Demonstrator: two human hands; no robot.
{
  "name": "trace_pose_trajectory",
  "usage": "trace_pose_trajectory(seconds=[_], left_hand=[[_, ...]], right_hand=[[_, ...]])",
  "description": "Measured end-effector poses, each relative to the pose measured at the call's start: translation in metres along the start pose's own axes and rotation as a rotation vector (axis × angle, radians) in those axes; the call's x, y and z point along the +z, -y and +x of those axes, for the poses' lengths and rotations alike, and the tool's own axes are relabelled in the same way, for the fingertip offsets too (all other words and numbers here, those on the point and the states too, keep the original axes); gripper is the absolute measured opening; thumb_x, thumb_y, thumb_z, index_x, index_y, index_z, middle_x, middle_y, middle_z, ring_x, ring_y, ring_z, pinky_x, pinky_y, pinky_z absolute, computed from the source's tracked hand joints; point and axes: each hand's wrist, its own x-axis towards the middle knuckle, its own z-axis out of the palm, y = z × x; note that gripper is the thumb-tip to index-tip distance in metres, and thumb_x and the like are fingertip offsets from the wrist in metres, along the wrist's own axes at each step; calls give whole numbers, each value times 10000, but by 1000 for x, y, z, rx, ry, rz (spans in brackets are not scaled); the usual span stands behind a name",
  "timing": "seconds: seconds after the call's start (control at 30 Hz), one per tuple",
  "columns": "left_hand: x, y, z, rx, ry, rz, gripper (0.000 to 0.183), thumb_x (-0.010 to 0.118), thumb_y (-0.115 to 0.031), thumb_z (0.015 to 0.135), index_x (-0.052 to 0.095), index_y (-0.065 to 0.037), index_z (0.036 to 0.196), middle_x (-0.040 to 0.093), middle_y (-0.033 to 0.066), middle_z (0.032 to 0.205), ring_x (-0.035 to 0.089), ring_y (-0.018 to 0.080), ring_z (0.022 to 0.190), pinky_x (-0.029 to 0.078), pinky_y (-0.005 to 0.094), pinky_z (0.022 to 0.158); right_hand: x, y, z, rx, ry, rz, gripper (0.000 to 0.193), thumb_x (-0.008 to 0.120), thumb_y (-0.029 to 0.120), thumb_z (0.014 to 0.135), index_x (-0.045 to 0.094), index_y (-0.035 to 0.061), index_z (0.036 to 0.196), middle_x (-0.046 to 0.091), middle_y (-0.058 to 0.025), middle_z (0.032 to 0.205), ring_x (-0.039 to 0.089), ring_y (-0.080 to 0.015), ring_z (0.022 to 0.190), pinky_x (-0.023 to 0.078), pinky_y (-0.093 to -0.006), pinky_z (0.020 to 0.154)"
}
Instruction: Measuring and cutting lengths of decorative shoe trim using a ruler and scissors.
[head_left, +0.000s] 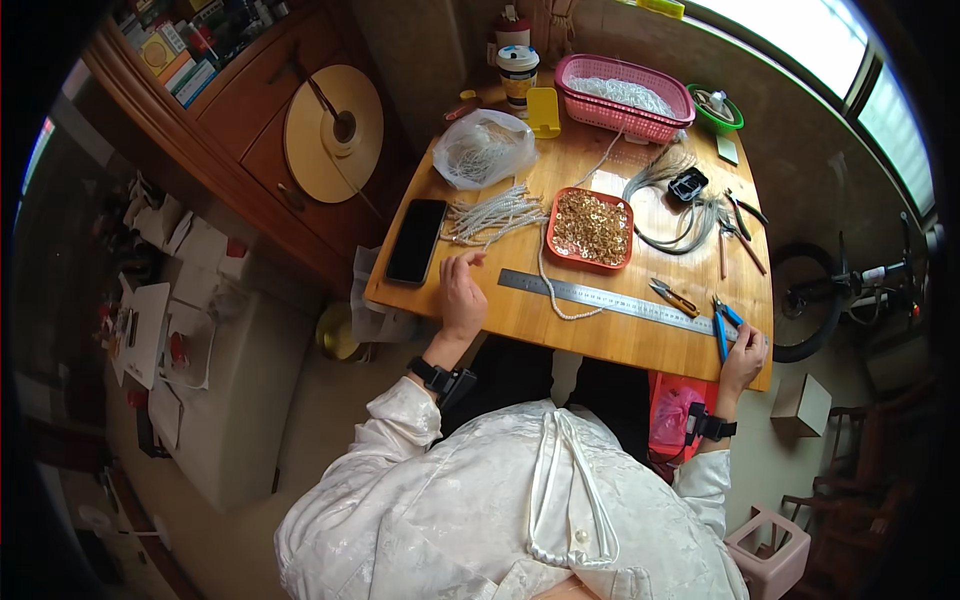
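Many strands [495,215] lie beside your phone [416,241], seemingly done; one string [548,284] crosses your ruler [640,305], probably unfinished. Your left hand [463,300] looks empty, relaxed; I can't tell whether your right hand [744,360] grips the blue pliers [720,336].

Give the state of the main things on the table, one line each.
Smartphone: flat, screen dark
Disposable cup: upright, lidded
Plastic bag: holding white strands
Pink basket: holding translucent material
Red tray: full of gold pieces
Steel ruler: flat, crossed by bead strand
Blue-handled pliers: handles spread
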Motion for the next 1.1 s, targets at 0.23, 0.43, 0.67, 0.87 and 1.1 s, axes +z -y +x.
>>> trace_pose_trajectory(seconds=[0.23, 0.43, 0.67, 0.87, 1.1], left_hand=[[-2, 4, -7, 142, -47, 185, 91, 637, -37, 788, 593, -94, 844, 590, 14, 823, 492, 242, 943, 347, 387, 881], [-4, 6, -6, 134, -51, 160, 93, 662, -65, 781, 589, -114, 810, 599, -3, 831, 510, 221, 904, 323, 366, 859], [-3, 19, -9, 66, -58, 41, 120, 584, -50, 860, 551, -76, 973, 583, 30, 833, 560, 195, 839, 387, 344, 863], [-6, 8, -7, -73, -94, -635, 327, 423, -51, 951, 336, -81, 1265, 473, 131, 1246, 600, 258, 940, 417, 403, 891], [-68, -106, 24, 212, 239, -1327, 642, 478, -147, 949, 111, -278, 1460, 118, 207, 1517, 567, 419, 1107, 413, 507, 1001]], right_hand=[[2, -9, -1, -36, -53, 3, 251, 559, 218, 925, 636, 9, 811, 602, -129, 787, 548, -289, 795, 427, -390, 712], [3, -4, -1, 24, -45, 102, 315, 534, 252, 945, 630, -3, 786, 613, -142, 764, 569, -286, 722, 433, -374, 652], [0, 3, -1, 146, 8, 82, 400, 485, 314, 975, 629, 3, 769, 633, -148, 731, 597, -292, 646, 437, -366, 584], [7, -15, -3, 109, -46, 86, 391, 464, 327, 983, 628, 21, 804, 637, -158, 739, 619, -310, 680, 449, -379, 592], [8, -12, -4, 92, -62, 93, 374, 458, 321, 985, 613, 20, 827, 634, -166, 741, 623, -319, 696, 453, -388, 601]])
